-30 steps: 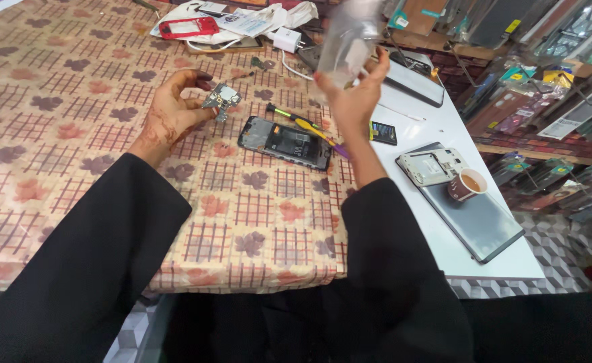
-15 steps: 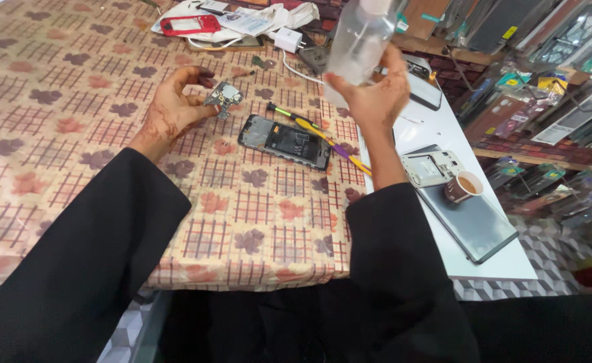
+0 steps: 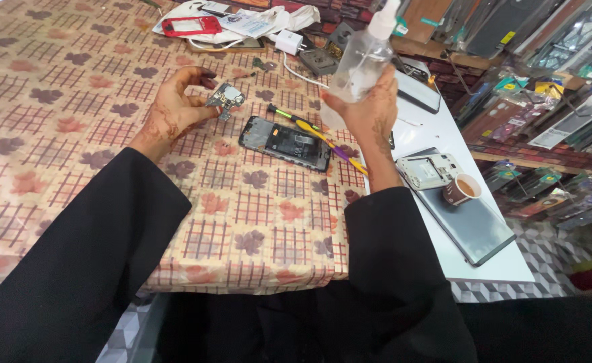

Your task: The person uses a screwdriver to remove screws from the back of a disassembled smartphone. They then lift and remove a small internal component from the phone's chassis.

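My left hand pinches a small phone circuit board between thumb and fingers, just above the patterned tablecloth. My right hand grips a clear plastic spray bottle with a white nozzle, held upright and raised over the table. Between the two hands lies an opened phone frame with its insides showing. A few screwdrivers with yellow, green and purple handles lie beside it, partly behind my right wrist.
A white board at the right carries a dark tablet, a phone back shell and a small paper cup of tea. At the back lie a red phone frame, a white charger and cloth. Packaged phone cases hang at right.
My right hand has tilted the spray bottle upright and shifted slightly right. My left hand still holds the circuit board in the same place.
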